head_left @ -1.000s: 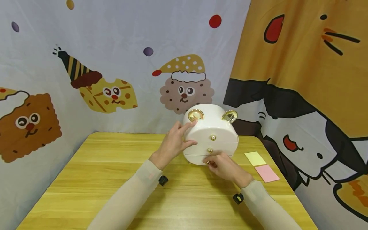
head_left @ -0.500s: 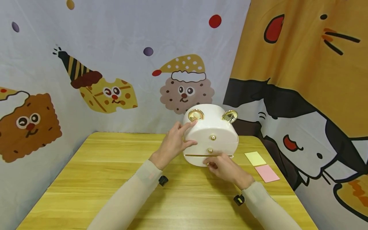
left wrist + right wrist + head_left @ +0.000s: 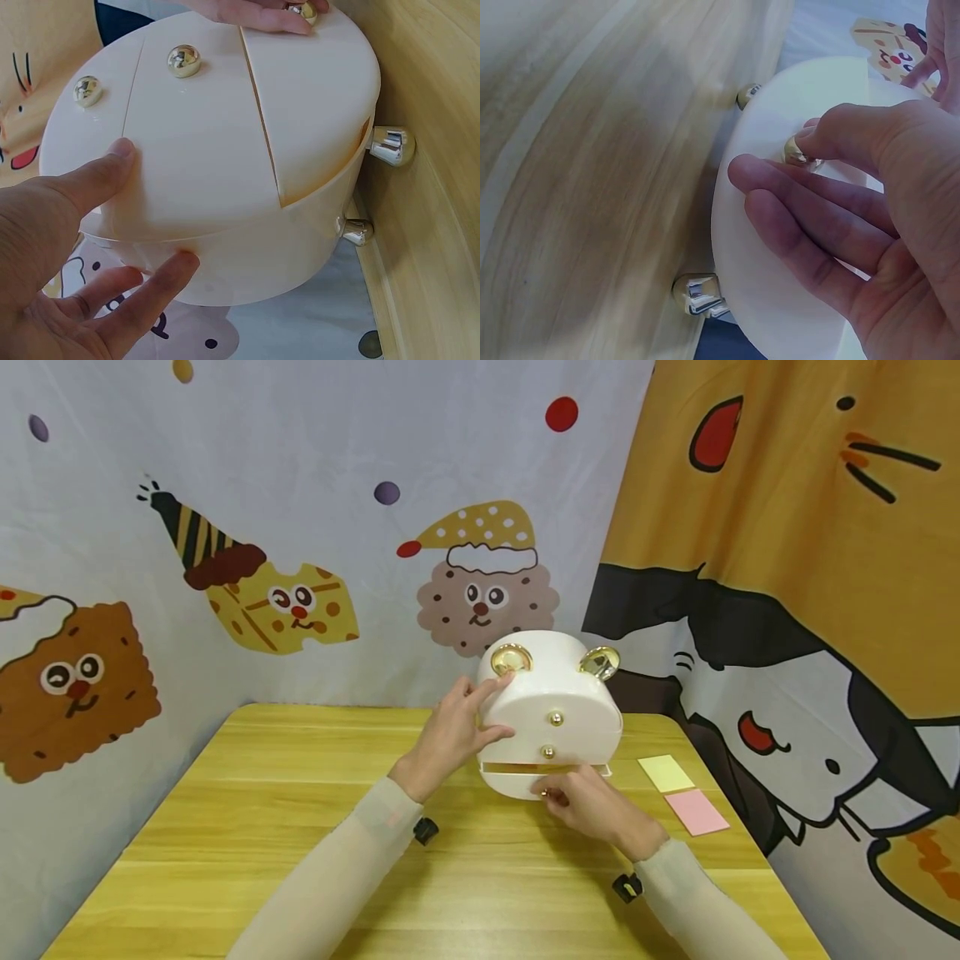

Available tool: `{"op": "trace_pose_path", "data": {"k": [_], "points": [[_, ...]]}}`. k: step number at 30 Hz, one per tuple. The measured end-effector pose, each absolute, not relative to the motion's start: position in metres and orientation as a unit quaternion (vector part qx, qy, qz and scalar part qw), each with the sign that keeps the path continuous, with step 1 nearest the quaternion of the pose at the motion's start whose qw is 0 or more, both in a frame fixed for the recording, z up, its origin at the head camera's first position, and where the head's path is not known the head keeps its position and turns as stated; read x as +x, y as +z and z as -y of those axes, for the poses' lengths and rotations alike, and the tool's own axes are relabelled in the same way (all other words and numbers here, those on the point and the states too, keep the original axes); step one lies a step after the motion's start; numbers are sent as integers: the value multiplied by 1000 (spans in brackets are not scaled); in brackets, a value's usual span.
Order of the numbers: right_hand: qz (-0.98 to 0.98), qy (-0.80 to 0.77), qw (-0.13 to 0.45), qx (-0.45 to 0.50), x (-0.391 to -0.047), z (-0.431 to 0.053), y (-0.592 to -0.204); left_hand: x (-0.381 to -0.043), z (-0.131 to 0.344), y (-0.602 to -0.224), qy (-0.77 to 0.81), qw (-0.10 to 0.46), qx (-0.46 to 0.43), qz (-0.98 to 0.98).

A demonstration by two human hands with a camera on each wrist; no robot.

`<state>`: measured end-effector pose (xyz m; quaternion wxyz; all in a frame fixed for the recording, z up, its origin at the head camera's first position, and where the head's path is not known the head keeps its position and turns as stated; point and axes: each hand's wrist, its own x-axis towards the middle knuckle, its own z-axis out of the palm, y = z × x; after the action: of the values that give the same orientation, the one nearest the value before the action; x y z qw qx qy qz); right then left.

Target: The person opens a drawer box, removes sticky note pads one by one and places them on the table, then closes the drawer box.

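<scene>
Box (image 3: 555,689) braced by spread left hand (image 3: 450,731), apparently for steadiness; knob (image 3: 793,153) of ajar drawer (image 3: 510,786) pinched by right hand (image 3: 592,803).

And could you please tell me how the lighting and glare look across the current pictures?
In the head view, soft shadows fall on the wooden table near the right hand; in the left wrist view, the middle gold knob shows bright reflections; in the right wrist view, the table's upper left looks washed out.

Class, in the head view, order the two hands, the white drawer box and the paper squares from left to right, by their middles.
Left hand, white drawer box, right hand, yellow paper square, pink paper square.
</scene>
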<state>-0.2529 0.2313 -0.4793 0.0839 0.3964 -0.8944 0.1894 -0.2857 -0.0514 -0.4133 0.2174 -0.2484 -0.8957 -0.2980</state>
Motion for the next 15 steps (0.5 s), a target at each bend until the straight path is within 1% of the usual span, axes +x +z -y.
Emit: {"op": "trace_pose_path", "data": {"k": [8,15], "points": [[887,199,92,406,-249,-234,-481,-286,51,-414,-297,217,-244,898],[888,202,76,405,-243,-235,-480,-286,51,-414,-295,221,-245,897]]}}
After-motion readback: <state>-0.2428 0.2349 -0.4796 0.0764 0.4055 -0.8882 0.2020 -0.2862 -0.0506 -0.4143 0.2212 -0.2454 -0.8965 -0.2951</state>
